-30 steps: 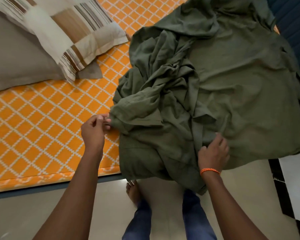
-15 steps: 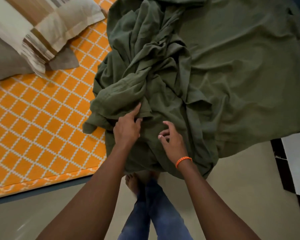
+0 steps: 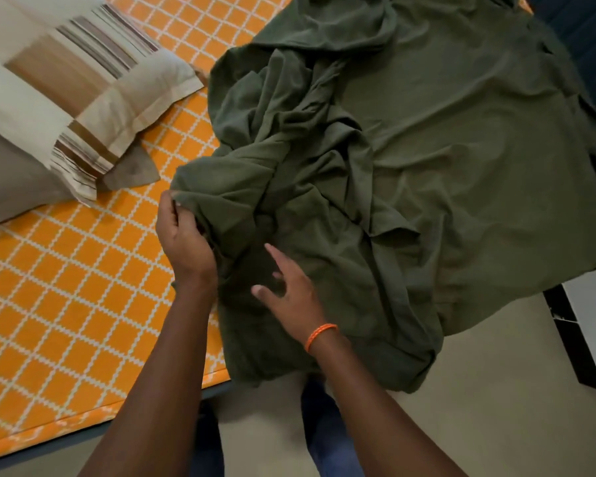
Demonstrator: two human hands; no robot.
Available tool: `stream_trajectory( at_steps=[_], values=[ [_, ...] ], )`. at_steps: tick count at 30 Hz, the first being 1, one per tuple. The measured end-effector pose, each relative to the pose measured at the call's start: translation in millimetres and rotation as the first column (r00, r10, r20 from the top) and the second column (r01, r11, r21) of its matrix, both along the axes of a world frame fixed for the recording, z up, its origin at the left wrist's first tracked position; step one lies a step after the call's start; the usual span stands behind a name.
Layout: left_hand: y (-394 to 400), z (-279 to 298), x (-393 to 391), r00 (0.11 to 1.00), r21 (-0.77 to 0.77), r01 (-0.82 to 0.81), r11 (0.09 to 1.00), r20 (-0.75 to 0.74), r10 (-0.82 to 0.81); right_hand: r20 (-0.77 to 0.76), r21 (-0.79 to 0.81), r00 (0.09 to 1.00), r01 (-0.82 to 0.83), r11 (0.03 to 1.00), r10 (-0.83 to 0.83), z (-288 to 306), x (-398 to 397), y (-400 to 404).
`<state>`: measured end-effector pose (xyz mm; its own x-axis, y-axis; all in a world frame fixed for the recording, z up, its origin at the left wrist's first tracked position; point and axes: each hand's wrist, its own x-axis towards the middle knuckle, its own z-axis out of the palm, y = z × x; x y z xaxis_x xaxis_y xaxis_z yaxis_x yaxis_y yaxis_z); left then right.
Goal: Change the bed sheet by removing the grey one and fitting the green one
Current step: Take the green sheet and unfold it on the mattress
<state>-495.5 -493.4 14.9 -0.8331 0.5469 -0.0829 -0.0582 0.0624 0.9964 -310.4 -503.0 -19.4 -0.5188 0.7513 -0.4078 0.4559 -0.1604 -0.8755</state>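
Note:
The green sheet [image 3: 444, 160] lies bunched and partly spread over the right half of the orange-and-white patterned mattress [image 3: 66, 287], with one part hanging over the front edge. My left hand [image 3: 183, 242] grips a fold at the sheet's left edge. My right hand [image 3: 289, 290], with an orange band on the wrist, hovers over the crumpled middle with fingers spread and holds nothing. No grey sheet is plainly in view.
A striped beige-and-brown pillow [image 3: 66, 91] lies on a grey pillow [image 3: 11, 180] at the upper left. Beige floor [image 3: 496, 390] runs along the bed's front edge. A dark blue surface [image 3: 585, 39] stands at the upper right. My legs stand at the bed's edge.
My left hand moved left and took hold of the sheet's left fold. My right hand opened and shifted slightly over the bunched cloth. The view tilted.

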Motion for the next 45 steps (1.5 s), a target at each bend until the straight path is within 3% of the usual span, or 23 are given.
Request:
stream_trajectory(
  at_steps=[3, 6, 9, 12, 14, 15, 17, 19, 20, 23, 26, 28, 32, 35, 38, 42, 45],
  values=[
    [-6.0, 9.7, -21.2, 0.992, 0.065, -0.016, 0.998, 0.125, 0.008, 0.101, 0.025, 0.991, -0.087, 0.996, 0.084, -6.1, -54.0, -19.4],
    [-14.0, 16.8, -53.6, 0.981, 0.069, -0.004, 0.998, 0.196, -0.009, 0.237, 0.109, 0.972, -0.015, 0.994, -0.011, -6.2, -117.4, -34.2],
    [-23.2, 30.7, -88.4, 0.984, -0.015, 0.063, 0.998, 0.169, -0.060, 0.460, 0.166, 0.867, 0.128, 0.978, -0.191, 0.9, -172.7, -38.0],
    [-18.3, 48.8, -162.4, 0.997, -0.169, 0.065, 0.983, 0.043, -0.058, 0.477, 0.192, 0.838, 0.196, 0.962, -0.266, 36.8, -226.7, -18.3],
    [10.9, 76.8, -226.5, 0.995, -0.279, -0.006, 0.960, -0.099, -0.023, 0.352, 0.256, 0.869, 0.267, 0.929, -0.347, 77.0, -278.6, 17.3],
    [29.2, 96.8, -254.2, 0.988, -0.259, -0.012, 0.966, -0.150, -0.028, 0.252, 0.277, 0.893, 0.302, 0.912, -0.372, 98.7, -311.2, 40.1],
    [66.1, 142.6, -293.3, 0.974, -0.048, 0.099, 0.994, -0.200, -0.106, -0.044, 0.218, 0.934, 0.355, 0.909, -0.354, 148.2, -373.4, 87.4],
    [89.3, 177.7, -313.8, 0.951, 0.192, 0.235, 0.953, -0.249, -0.184, -0.359, 0.046, 0.899, 0.283, 0.958, -0.248, 190.7, -422.7, 124.0],
    [93.8, 185.2, -317.4, 0.940, 0.224, 0.257, 0.940, -0.283, -0.190, -0.463, 0.038, 0.864, 0.240, 0.970, -0.196, 202.4, -438.4, 135.8],
    [89.1, 177.5, -319.4, 0.930, 0.142, 0.171, 0.975, -0.351, -0.112, -0.589, 0.011, 0.798, 0.165, 0.986, -0.127, 203.5, -460.3, 156.0],
    [66.5, 128.0, -316.5, 0.962, -0.030, 0.018, 0.999, -0.273, -0.025, -0.417, -0.139, 0.878, 0.193, 0.971, -0.235, 156.9, -449.8, 143.7],
    [46.9, 86.4, -301.7, 0.977, -0.184, 0.003, 0.983, -0.207, -0.041, -0.257, -0.161, 0.927, 0.237, 0.958, -0.272, 103.7, -423.2, 125.7],
    [-2.0, -2.3, -234.6, 0.959, -0.338, 0.280, 0.899, 0.049, -0.280, -0.016, -0.151, 0.952, 0.301, 0.941, -0.307, 2.6, -334.3, 72.2],
    [-38.7, -48.2, -171.2, 0.875, -0.438, 0.469, 0.767, 0.113, -0.470, 0.000, -0.110, 0.885, 0.463, 0.880, -0.466, -30.4, -256.3, 32.2],
    [-61.2, -80.5, -115.3, 0.851, -0.589, 0.487, 0.645, 0.155, -0.502, 0.050, 0.019, 0.812, 0.582, 0.813, -0.582, -44.7, -169.9, 13.1],
    [-53.8, -95.7, -50.0, 0.877, -0.596, 0.473, 0.649, 0.244, -0.415, 0.196, 0.297, 0.719, 0.605, 0.739, -0.667, -53.3, -74.1, 17.9],
    [-29.0, -99.8, -21.3, 0.885, -0.612, 0.466, 0.639, 0.327, -0.333, 0.275, 0.525, 0.591, 0.568, 0.634, -0.758, -45.9, -18.4, 35.8]
  ],
)
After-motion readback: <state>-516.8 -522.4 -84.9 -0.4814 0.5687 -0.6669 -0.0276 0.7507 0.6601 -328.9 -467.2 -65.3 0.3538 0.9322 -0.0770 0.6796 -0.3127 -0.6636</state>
